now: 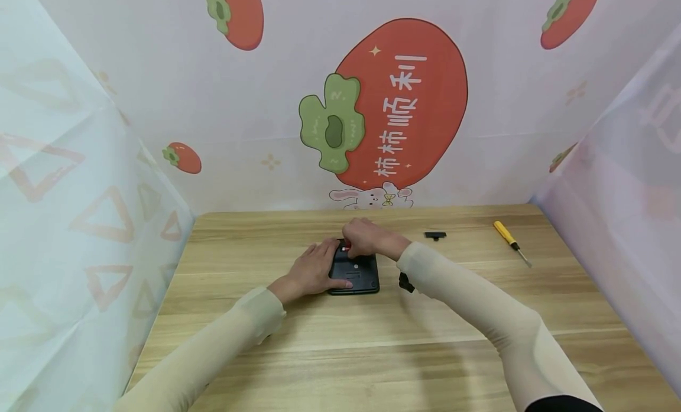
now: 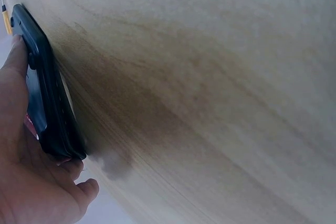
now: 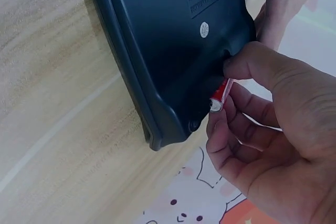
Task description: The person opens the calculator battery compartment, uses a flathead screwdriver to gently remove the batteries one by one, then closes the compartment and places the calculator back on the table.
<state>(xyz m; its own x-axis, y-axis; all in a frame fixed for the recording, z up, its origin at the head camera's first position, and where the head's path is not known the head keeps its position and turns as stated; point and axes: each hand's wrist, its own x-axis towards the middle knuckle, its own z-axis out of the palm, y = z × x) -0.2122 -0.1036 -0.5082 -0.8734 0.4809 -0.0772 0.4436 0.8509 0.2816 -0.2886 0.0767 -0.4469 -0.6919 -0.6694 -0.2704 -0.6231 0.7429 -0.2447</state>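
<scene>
A black calculator (image 1: 363, 277) lies back side up on the wooden table, its printed label and round feet showing in the right wrist view. My left hand (image 1: 314, 267) grips its left side, thumb (image 2: 19, 51) laid across the back and fingers around the far edge. At the far end, my right hand (image 1: 367, 237) pinches a small red battery (image 3: 220, 95) between thumb and fingers. The battery sits right at the opening in the calculator's back; its silver end shows, while the thumb covers part of it.
A small black battery cover (image 1: 435, 235) with a tab lies to the right of the calculator. Farther right is a yellow-handled screwdriver (image 1: 505, 233). A printed cloth backdrop (image 1: 276, 110) stands along the table's back edge, with cloth on both sides too.
</scene>
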